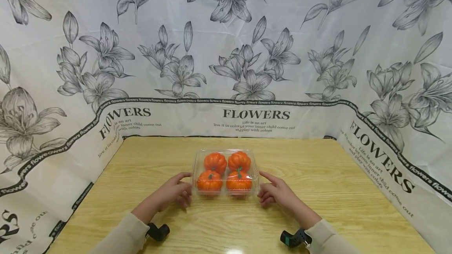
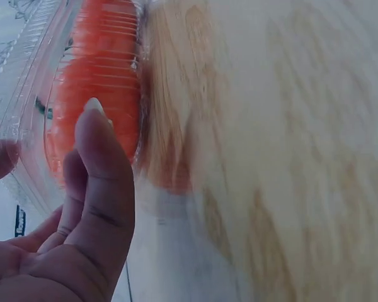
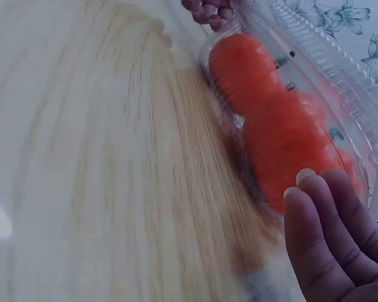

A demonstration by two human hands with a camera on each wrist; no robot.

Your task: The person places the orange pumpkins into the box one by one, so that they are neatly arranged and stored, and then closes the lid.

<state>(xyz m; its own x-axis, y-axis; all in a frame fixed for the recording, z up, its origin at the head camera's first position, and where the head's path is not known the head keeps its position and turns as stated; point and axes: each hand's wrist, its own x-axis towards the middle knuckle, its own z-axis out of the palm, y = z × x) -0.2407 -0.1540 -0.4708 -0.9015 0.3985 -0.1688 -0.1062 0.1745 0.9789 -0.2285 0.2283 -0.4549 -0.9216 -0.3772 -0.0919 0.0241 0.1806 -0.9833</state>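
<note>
A clear plastic clamshell container [image 1: 224, 191] with several small orange pumpkins [image 1: 215, 162] inside sits on the table, its lid down over them. Green stems show on the pumpkins through the plastic. My left hand [image 1: 175, 192] is at the container's left side, index finger stretched along the edge and the other fingers loosely bent. On the opposite side my right hand [image 1: 277, 192] mirrors it, index fingertip right at the upper right edge. Both wrist views show fingertips close against the container's wall, with no fingers wrapped around it.
The wooden table [image 1: 300, 160] extends around the container on all sides. Behind and beside it hangs white cloth [image 1: 187, 120] printed with grey flowers and lettering. A black wrist device [image 1: 158, 232] sits under the left sleeve and another black device [image 1: 296, 239] under the right.
</note>
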